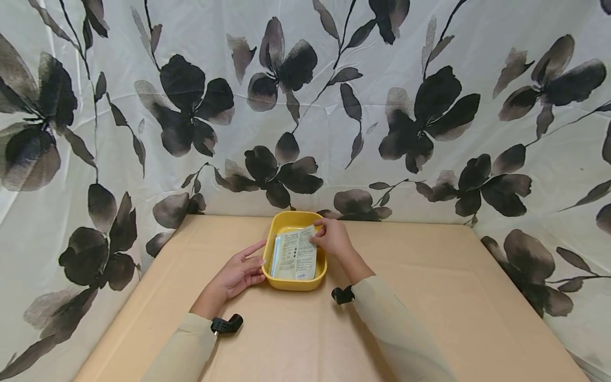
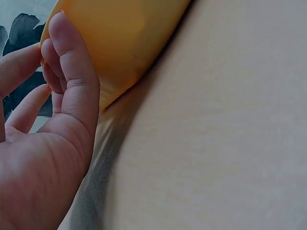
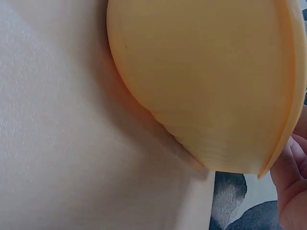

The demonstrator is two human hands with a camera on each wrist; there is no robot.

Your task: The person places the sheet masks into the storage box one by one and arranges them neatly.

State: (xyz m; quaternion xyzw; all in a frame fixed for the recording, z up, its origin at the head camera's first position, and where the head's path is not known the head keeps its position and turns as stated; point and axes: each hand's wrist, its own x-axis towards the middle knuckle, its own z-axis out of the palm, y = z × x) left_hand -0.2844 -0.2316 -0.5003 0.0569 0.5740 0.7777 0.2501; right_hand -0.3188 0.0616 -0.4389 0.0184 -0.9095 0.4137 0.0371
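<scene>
A yellow plastic basin [image 1: 295, 285] with rounded corners sits on the table. In it lies a printed booklet [image 1: 296, 254] with small text, a fold down its middle and a barcode low down; pale blue-white edges show at its left side. My right hand [image 1: 331, 237] reaches over the right rim and pinches the booklet's upper right corner. With loosely spread fingers, my left hand [image 1: 241, 273] touches the basin's left side. The left wrist view shows fingertips of the left hand [image 2: 57, 129] against the outer wall and rim. Only part of the right hand [image 3: 292, 177] shows in its wrist view.
The table [image 1: 420, 297] has a light tan cover. A pale curtain [image 1: 334, 122] with dark flowers hangs behind and at both sides, and the basin stands near the table's far edge. A black wrist camera [image 1: 228, 324] is on the left wrist, another camera [image 1: 342, 295] on the right.
</scene>
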